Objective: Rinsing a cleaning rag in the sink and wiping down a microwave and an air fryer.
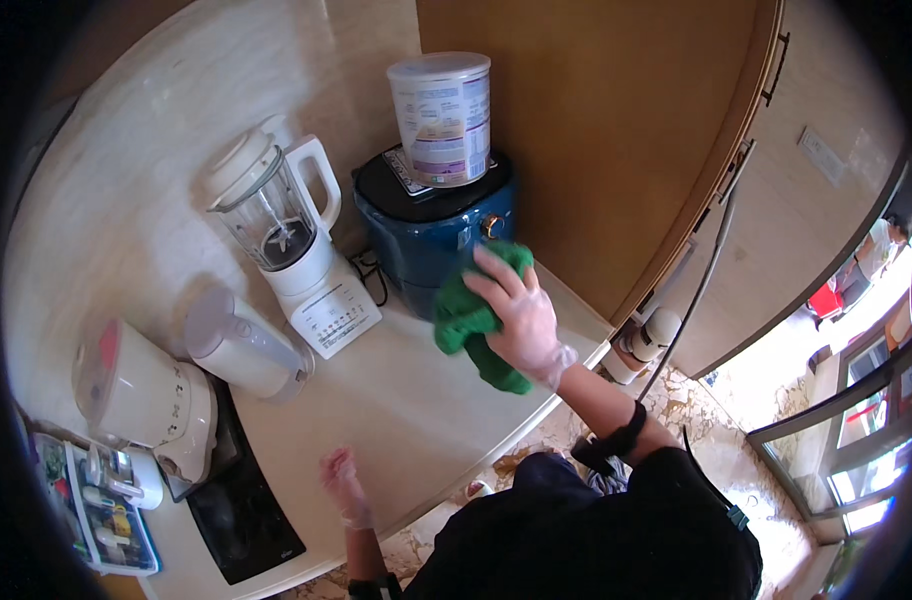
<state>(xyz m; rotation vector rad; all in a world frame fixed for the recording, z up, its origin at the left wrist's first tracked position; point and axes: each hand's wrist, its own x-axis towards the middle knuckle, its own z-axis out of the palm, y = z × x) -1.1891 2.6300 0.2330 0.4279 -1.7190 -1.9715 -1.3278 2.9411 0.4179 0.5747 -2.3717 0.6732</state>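
My right hand (522, 326), in a clear disposable glove, grips a bunched green cloth (467, 307). The cloth is in front of the lower part of a dark blue air fryer (433, 244) and hides some of it; whether they touch I cannot tell. One end of the cloth hangs below my palm. On top of the air fryer stands a large white tin (441, 120) with a clear lid and printed writing. My left hand (341, 484), also gloved, is low over the pale countertop (396, 427). Its fingers look bunched and blurred, with nothing visible in them.
A white blender (306, 262) with a glass jug, a pale kettle-like jug (246, 345) and a cream lidded appliance (137, 390) line the wall. A black glass hob (246, 517) and a clear organizer (111, 517) lie left. A wooden panel (583, 127) borders the right; a distant person (876, 251) appears.
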